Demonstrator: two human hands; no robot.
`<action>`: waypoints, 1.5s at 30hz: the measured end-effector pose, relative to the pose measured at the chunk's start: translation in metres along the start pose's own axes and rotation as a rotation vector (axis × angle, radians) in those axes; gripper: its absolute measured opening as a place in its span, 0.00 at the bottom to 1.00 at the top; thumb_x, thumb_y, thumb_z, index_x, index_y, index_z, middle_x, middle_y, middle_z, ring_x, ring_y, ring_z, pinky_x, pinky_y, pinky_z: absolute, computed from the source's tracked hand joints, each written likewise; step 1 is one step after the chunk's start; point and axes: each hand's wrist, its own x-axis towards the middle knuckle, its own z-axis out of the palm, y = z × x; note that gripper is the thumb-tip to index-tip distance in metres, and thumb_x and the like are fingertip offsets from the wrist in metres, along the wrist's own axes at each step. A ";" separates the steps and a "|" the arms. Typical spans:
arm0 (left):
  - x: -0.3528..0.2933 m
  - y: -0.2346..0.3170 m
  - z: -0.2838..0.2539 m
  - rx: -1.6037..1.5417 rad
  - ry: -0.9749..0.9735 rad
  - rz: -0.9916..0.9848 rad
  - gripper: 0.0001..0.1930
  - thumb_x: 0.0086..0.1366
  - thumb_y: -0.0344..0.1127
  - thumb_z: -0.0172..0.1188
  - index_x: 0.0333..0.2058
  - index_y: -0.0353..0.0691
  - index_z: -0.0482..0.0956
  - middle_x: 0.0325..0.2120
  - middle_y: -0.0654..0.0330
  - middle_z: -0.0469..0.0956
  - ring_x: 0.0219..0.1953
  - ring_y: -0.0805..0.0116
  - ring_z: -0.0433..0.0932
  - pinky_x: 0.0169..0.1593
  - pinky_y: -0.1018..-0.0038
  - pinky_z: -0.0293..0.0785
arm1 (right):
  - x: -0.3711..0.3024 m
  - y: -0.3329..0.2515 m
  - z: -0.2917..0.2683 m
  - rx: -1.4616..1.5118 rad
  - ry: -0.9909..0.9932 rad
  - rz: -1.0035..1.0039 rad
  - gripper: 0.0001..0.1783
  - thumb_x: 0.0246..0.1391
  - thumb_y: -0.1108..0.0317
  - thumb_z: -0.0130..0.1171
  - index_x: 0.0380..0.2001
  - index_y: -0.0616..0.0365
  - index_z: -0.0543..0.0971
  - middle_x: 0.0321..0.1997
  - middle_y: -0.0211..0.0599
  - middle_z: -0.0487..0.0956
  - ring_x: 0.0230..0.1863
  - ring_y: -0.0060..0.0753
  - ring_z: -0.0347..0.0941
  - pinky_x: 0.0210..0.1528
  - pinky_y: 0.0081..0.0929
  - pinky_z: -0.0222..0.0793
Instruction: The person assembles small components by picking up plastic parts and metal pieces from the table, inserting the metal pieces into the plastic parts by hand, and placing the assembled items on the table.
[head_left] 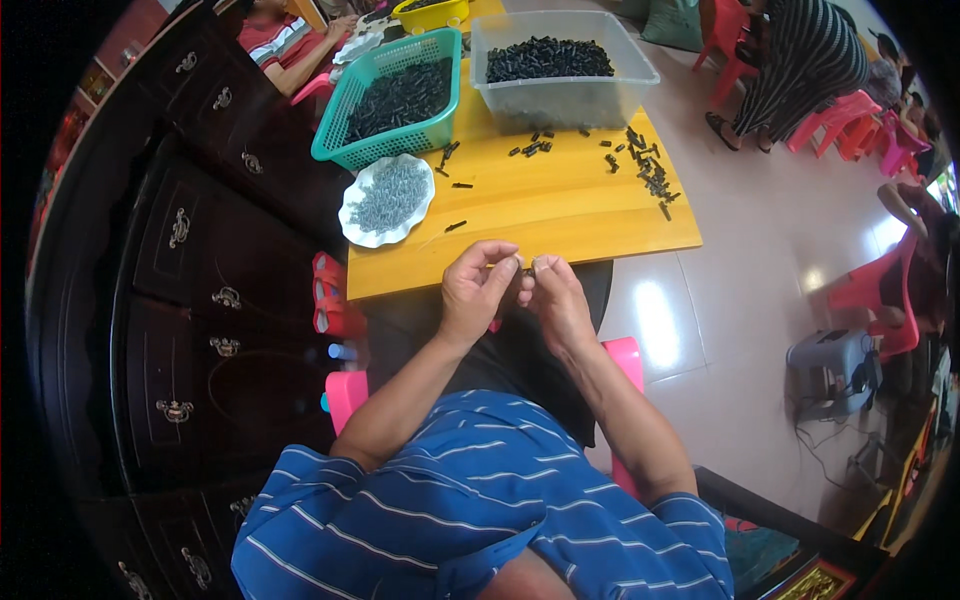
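Note:
Just off the near edge of the yellow table (580,230), my two hands meet over my lap. My right hand (560,305) is closed, its thumb and fingers pinching a small black part (530,271), mostly covered by the fingertips. My left hand (472,295) is closed too, thumb and forefinger drawn together beside that part; what they hold is too small to make out. On the table to the left sits a white scalloped dish (425,215) of small, shiny, greyish pieces. Loose black parts (655,178) lie at the right, with a few more near the dish.
A teal basket (330,150) and a clear plastic bin (560,115), both holding many black parts, stand at the table's far side. Beyond is a yellow basin (432,16). Dark drawers (170,300) line the left. Other people sit farther off, among pink and red chairs (880,285).

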 end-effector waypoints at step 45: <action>0.004 0.028 0.006 0.924 -0.147 0.560 0.10 0.57 0.23 0.63 0.38 0.35 0.80 0.27 0.56 0.80 0.32 0.61 0.80 0.37 0.69 0.77 | -0.001 0.008 0.001 -0.591 0.148 -0.565 0.09 0.68 0.65 0.49 0.38 0.60 0.70 0.31 0.33 0.73 0.32 0.23 0.72 0.36 0.25 0.71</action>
